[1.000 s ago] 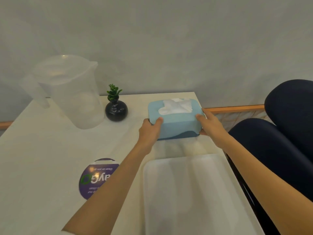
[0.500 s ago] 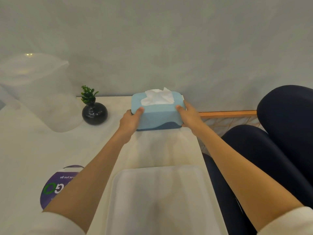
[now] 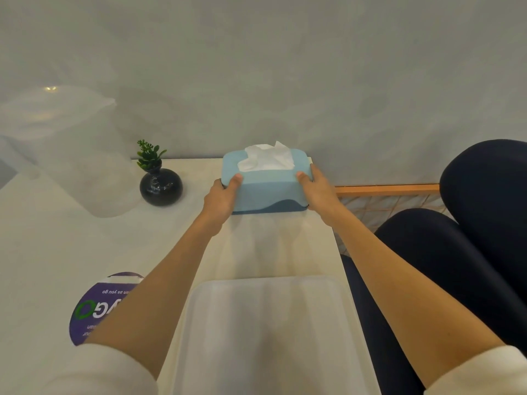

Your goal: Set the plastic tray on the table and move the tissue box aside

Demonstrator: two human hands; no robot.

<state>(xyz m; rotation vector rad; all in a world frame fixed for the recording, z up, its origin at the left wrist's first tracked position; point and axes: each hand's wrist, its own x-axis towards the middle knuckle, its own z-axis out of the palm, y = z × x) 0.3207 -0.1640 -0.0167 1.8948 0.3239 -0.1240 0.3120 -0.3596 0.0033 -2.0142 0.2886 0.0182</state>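
Since a second ago the tissue box (image 3: 266,182) has travelled with my hands away from me, toward the far edge of the worktop (image 3: 42,252) by the wall, and the gap between it and the plastic tray (image 3: 271,332) has widened. My left hand (image 3: 221,199) is clamped on the box's left end, thumb over the top edge and fingers curled out of sight behind the side. My right hand (image 3: 318,189) grips the right end the same way, thumb on top, so the box is pinched between both hands; whether its base touches the worktop I cannot tell. White tissue stands up out of the slot in the lid.

Both forearms reach out bare from pale sleeves pushed back near the bottom corners. Between them the translucent tray lies flat on the near right part of the worktop, well apart from the box. Left of the box stands a small round black vase (image 3: 161,188) with a green sprig. Further left is a large clear plastic jug (image 3: 68,149), blurred. A purple round sticker (image 3: 94,309) shows beside my left forearm. Dark blue chairs (image 3: 470,238) stand to the right.
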